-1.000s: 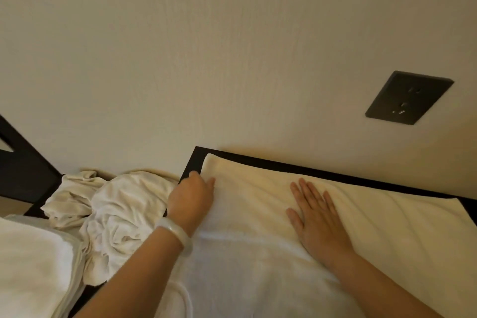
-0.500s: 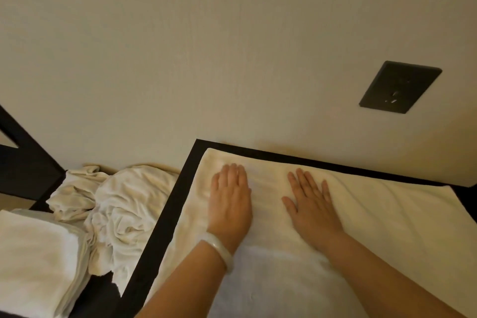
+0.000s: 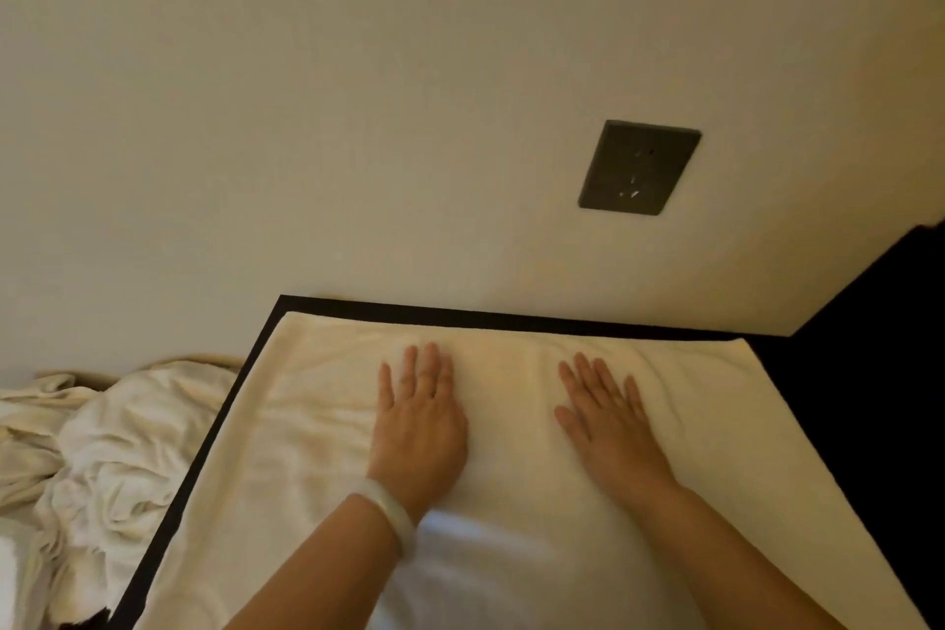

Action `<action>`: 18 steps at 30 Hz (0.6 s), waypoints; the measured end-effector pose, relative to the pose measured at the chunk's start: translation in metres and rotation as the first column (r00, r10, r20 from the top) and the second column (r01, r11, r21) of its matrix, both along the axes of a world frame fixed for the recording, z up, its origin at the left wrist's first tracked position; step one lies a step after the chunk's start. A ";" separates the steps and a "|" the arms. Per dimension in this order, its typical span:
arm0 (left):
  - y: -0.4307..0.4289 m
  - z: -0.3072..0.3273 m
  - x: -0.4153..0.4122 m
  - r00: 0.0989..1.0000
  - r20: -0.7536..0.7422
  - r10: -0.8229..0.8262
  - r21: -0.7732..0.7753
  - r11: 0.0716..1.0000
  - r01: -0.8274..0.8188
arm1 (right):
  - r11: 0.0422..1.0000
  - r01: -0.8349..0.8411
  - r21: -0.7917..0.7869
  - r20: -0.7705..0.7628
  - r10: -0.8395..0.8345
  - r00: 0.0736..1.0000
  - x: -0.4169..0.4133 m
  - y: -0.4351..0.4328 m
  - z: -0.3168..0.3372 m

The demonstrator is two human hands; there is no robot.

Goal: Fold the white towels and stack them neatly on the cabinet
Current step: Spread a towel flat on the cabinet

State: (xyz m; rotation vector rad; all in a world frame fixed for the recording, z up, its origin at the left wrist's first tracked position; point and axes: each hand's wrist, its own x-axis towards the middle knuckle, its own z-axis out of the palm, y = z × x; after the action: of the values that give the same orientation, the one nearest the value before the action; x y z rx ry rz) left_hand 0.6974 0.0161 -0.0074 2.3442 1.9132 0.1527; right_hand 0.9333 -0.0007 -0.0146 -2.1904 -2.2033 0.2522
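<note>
A white towel [image 3: 716, 425] lies spread flat over the dark cabinet top [image 3: 358, 308], reaching almost to the wall. My left hand [image 3: 419, 420], with a pale bangle at the wrist, presses flat on the towel left of its middle, fingers straight. My right hand [image 3: 608, 420] lies flat on the towel to the right, fingers straight and slightly spread. Both palms rest near the towel's far edge. A heap of crumpled white towels [image 3: 102, 455] sits to the left, lower than the cabinet top.
The beige wall rises directly behind the cabinet, with a dark socket plate [image 3: 639, 166] on it. A dark panel [image 3: 879, 348] stands at the right side. The corner of a folded white towel [image 3: 10, 563] shows at the lower left edge.
My left hand left the towel's left corner, moved right and now lies flat on the towel. My right hand stayed flat and the hands have drifted a little further apart. The view shifted right.
</note>
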 end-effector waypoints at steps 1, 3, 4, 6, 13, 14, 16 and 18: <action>0.000 0.003 0.023 0.993 0.021 -0.115 0.017 0.993 0.115 | 0.999 -0.023 0.034 -0.011 0.023 1.000 -0.004 0.000 -0.001; 0.002 0.006 0.065 0.955 0.025 -0.295 0.004 0.955 0.295 | 0.996 -0.052 0.075 -0.015 0.053 0.998 -0.004 0.001 -0.002; 0.004 0.005 0.079 0.946 0.020 -0.322 -0.017 0.946 0.323 | 0.995 -0.072 0.071 -0.021 0.074 0.997 0.001 0.002 -0.002; 0.008 0.000 0.090 0.954 -0.010 -0.301 -0.028 0.953 0.301 | 0.994 -0.087 0.061 -0.029 0.089 0.996 0.027 0.003 -0.001; 0.008 -0.002 0.092 0.968 -0.056 -0.245 -0.035 0.969 0.243 | 0.942 0.331 -0.058 0.138 -0.321 0.937 0.164 0.015 0.015; 0.008 -0.001 0.092 0.968 -0.055 -0.246 -0.040 0.969 0.244 | 0.948 0.316 -0.034 0.170 -0.306 0.937 0.161 0.019 0.015; 0.009 -0.001 0.091 0.967 -0.046 -0.249 -0.044 0.968 0.247 | 0.987 0.160 0.021 0.133 -0.162 0.978 0.136 0.020 0.008; 0.009 -0.001 0.090 0.964 -0.048 -0.260 -0.041 0.965 0.258 | 1.000 -0.016 0.022 0.077 0.014 0.997 0.115 0.014 0.000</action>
State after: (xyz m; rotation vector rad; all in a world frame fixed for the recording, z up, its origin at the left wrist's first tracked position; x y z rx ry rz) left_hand 0.7878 0.0247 -0.0080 2.5698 1.5945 0.0332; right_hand 1.0484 0.0128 -0.0151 -2.2085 -2.2507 0.1450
